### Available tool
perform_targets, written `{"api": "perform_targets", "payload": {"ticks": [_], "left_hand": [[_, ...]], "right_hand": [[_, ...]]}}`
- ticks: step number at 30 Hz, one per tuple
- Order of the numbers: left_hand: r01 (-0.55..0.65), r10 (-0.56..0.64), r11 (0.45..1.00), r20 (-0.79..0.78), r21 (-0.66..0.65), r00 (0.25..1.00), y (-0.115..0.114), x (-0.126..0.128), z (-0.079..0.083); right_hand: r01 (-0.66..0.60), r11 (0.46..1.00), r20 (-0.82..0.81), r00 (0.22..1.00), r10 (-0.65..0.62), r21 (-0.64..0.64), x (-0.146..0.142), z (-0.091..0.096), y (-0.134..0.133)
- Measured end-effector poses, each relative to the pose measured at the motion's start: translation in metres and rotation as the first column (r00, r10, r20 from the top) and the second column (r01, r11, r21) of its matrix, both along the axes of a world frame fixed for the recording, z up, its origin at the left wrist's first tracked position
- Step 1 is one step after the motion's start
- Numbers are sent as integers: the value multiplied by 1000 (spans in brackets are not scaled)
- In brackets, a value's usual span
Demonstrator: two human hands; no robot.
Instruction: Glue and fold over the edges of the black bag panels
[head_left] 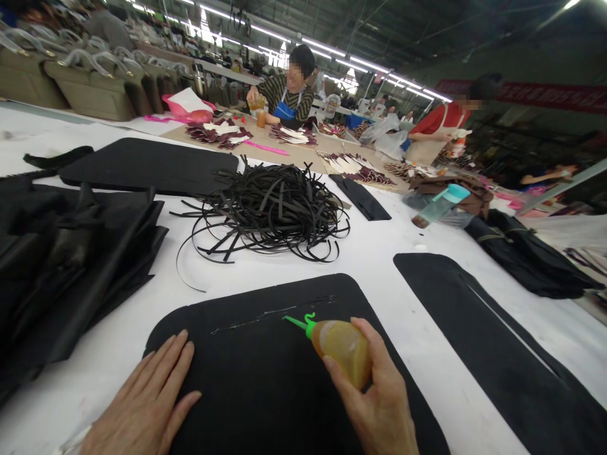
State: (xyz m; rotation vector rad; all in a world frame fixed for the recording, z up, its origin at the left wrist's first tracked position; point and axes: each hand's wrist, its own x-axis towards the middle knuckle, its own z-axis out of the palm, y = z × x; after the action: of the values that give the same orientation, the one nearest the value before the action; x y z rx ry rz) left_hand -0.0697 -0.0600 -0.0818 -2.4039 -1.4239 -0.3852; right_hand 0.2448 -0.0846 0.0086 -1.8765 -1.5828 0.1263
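Observation:
My right hand (379, 392) is wrapped round a glue bottle (342, 349) with amber contents and a green nozzle. The bottle is tilted on its side, its tip pointing left above a black panel (265, 385) with rounded corners. A thin, shiny line of glue (265, 314) runs across the upper part of this panel. Flat on the panel's left edge rests my left hand (152, 392), its fingers stretched out. Just beyond the panel lies a tangled heap of narrow black strips (279, 205).
Black folded material (71, 253) is piled at left. Another black panel (152, 165) lies behind it, and a slit black panel (493, 341) at right. A teal-lidded bottle (439, 205) lies tipped over. Two co-workers (287, 101) are across the tables, near tan bags (90, 88).

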Motion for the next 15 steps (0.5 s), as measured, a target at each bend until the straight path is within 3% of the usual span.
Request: {"api": "perform_targets", "payload": {"ticks": [8,15], "left_hand": [[-16,18,999,69,-30,997,0,0,-5],[15,-17,999,42,48,999,2,5,7]], "right_hand": [[162,987,-37,986,-162,-7,27,3,2],[225,974,-47,973,-226,-25,28,13,-5]]}}
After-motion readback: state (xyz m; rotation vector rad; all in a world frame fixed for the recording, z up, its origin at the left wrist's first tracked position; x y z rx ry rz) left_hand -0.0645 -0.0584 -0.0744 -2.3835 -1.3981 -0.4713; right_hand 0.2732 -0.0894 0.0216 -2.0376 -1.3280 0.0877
